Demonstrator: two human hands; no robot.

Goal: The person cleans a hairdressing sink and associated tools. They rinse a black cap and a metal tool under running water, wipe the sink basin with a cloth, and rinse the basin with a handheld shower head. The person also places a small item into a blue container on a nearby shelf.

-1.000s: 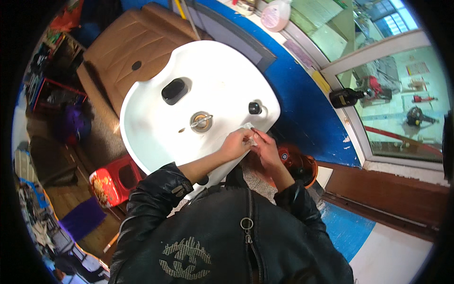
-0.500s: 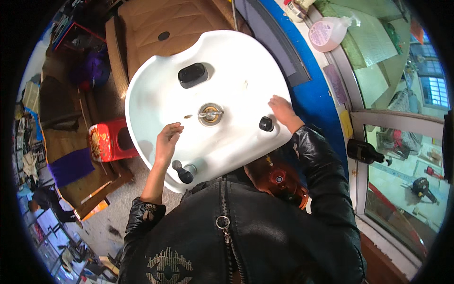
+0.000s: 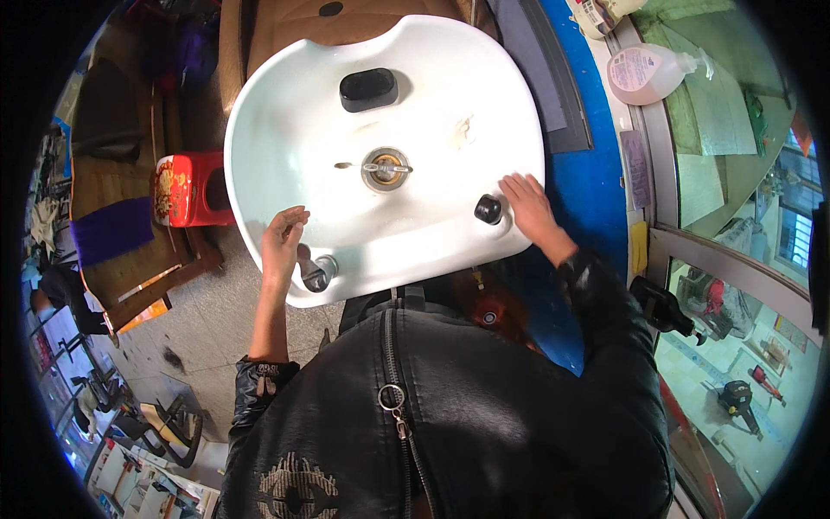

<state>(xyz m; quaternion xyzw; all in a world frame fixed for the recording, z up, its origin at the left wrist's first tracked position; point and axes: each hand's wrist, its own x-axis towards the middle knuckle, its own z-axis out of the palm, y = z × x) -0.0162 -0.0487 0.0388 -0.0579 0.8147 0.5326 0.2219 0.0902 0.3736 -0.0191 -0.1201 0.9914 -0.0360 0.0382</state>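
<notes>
A white salon shampoo basin (image 3: pixel 333 208) lies in front of me. My left hand (image 3: pixel 281 242) is at its left front, just beyond a chrome and black fitting (image 3: pixel 318 273); its fingers are slightly bent and nothing is in them. My right hand (image 3: pixel 529 206) rests with fingers stretched at the right rim, beside a black knob (image 3: pixel 488 209). It is open and holds nothing. In the basin's middle sits a round metal drain (image 3: pixel 386 170) with a bar-like metal piece across it. A black oval block (image 3: pixel 368 90) is farther back, with a yellowish smudge (image 3: pixel 465 130) to its right.
Beyond the basin is a brown padded seat (image 3: pixel 285 22). To the left stand a red stool (image 3: pixel 177 190) and a wooden bench with a purple cloth (image 3: pixel 112 232). Along the window ledge at right are a clear pump bottle (image 3: pixel 644 74) and a black pump bottle (image 3: pixel 661 307).
The whole view has shifted, so the basin appears higher. Both hands have drawn slightly nearer to me and outward, the left toward the chrome fitting, the right along the rim.
</notes>
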